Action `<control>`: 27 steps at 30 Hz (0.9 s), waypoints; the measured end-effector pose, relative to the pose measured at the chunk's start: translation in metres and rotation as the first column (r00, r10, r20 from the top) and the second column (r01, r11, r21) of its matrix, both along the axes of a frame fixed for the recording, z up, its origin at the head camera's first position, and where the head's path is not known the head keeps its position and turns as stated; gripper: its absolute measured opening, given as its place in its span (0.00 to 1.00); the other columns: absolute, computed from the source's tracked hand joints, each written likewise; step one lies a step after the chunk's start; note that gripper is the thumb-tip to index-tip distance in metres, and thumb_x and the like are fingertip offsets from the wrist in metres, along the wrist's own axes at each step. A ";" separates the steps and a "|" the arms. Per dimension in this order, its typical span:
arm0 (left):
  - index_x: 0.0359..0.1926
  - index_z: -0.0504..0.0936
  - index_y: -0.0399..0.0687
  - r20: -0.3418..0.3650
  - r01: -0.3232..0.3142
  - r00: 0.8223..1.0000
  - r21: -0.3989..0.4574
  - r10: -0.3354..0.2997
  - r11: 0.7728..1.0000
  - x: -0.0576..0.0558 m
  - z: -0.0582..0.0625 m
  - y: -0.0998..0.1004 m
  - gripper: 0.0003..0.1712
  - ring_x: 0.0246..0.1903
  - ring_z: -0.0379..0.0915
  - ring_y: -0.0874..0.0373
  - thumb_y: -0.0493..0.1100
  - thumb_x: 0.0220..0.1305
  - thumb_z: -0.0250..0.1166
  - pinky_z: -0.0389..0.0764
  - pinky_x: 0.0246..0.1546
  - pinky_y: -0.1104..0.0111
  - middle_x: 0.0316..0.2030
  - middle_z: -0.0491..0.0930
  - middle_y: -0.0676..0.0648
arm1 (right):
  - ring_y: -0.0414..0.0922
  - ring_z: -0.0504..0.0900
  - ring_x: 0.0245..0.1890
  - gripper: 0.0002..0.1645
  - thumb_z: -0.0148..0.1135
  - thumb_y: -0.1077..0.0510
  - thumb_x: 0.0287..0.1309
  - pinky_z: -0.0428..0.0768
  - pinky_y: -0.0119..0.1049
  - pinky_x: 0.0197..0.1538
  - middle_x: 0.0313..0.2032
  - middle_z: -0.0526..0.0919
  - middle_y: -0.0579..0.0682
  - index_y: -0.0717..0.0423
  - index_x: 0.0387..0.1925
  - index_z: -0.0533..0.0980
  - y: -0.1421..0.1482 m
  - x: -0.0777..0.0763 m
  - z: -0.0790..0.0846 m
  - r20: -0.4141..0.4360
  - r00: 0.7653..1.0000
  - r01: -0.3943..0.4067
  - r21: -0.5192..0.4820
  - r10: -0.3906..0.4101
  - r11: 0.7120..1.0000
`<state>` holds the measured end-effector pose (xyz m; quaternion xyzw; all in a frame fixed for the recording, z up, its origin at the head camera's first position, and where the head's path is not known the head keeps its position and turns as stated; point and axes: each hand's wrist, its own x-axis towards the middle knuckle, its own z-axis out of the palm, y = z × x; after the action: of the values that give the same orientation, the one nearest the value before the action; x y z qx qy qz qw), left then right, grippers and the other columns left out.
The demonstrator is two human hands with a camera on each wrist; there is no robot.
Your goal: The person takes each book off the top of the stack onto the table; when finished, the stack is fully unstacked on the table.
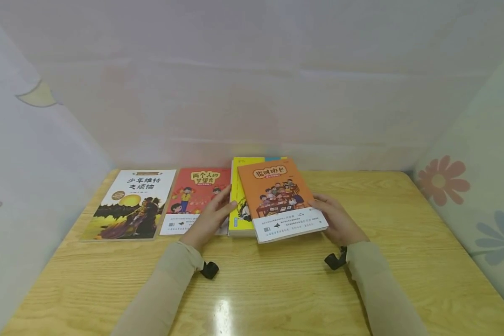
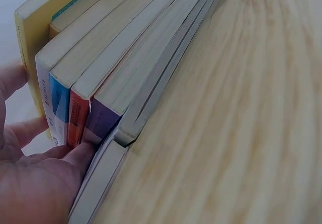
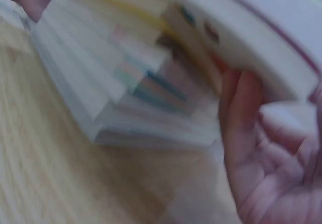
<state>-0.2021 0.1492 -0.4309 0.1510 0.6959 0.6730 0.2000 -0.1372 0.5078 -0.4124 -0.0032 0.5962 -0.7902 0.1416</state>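
My right hand holds an orange book at its right edge, the book lying askew above a yellow book. In the right wrist view, curled fingers of the right hand are under the raised book, whose near edge stands apart from the pile. My left hand rests at the yellow book's left side. From the left wrist, extended fingers of the left hand touch the spines of several stacked books, the yellow one on top.
To the left, a red book lies flat, partly behind the left hand. Beside it is a book with a white and dark cover. All are on a wooden table, with a pale cloth backdrop behind and at both sides.
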 end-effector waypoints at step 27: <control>0.79 0.53 0.72 -0.083 -0.012 0.997 -0.038 0.009 0.999 -0.001 -0.006 -0.003 0.41 0.75 0.54 0.54 0.62 0.71 0.61 0.60 0.73 0.57 0.77 0.56 0.53 | 0.45 0.88 0.46 0.24 0.41 0.64 0.80 0.87 0.37 0.44 0.51 0.86 0.51 0.50 0.64 0.79 0.071 0.032 0.026 -0.221 0.956 0.147 -0.204 -0.192 0.968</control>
<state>-0.2027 0.1461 -0.4367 0.1711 0.7170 0.6539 0.1704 -0.1054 0.5784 -0.3867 -0.0599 0.5307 -0.8455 -0.0008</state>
